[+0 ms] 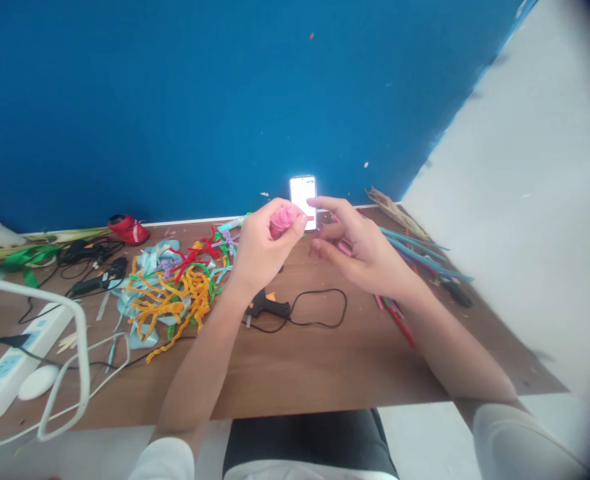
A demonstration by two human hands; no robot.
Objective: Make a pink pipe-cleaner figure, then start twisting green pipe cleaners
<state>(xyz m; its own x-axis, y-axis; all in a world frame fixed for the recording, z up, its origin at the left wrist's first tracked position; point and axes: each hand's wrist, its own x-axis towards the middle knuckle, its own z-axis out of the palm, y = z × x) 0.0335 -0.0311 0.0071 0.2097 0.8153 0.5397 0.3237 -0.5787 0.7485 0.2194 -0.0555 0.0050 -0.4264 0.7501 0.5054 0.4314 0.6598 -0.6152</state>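
Note:
My left hand [267,241] is closed around a fuzzy pink bundle [283,220], which looks like coiled pipe cleaner, gripped between thumb and curled fingers. To its right, my right hand [347,247] hovers with fingers apart and the index finger stretched toward a phone [302,190]. I cannot tell whether that fingertip touches the phone. The phone leans upright against the blue wall with its screen lit, its lower part partly covered by my hands. Below my left wrist lies a black glue gun [269,305] with its cord looping rightward.
A tangle of orange pipe cleaners [175,300] and light blue ribbon [147,333] spreads left of my forearm. Farther left are a white power strip [22,357] and a bent white frame [82,347]. Blue strips [415,250] and a dark-handled tool [457,293] lie right.

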